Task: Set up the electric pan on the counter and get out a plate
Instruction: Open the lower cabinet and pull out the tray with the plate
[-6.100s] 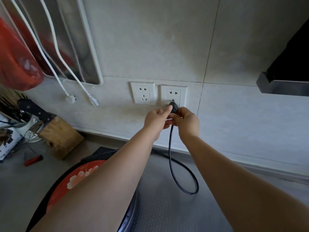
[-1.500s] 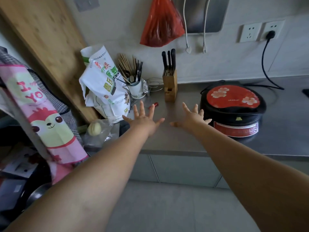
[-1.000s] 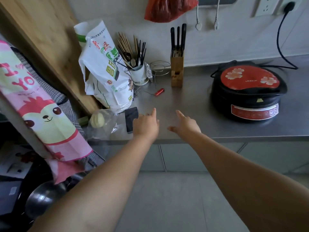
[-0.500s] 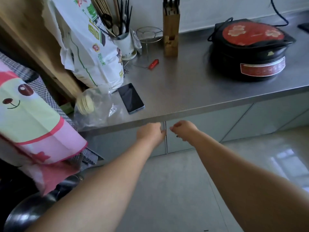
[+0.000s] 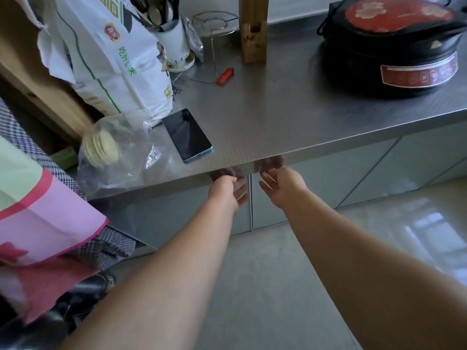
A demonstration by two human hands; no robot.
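Electric pan [image 5: 394, 44] sits at the worktop's [image 5: 290, 117] far right corner. No plate in sight. Our left hand [image 5: 227, 192] and right hand [image 5: 283, 186] hook fingertips under the front edge, atop twin cupboard doors [image 5: 316, 195]; grip unclear.

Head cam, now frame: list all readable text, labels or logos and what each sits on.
"吃" printed in green on the white sack; the green characters below it run on but are partly creased, not sure of them.
Round red and gold logo on the same sack: too small to read.
Red control strip on the front of the electric pan: round marks only, blurred, unreadable.
Pan lid: flower pattern, no legible brand.
Phone: screen dark, no text.
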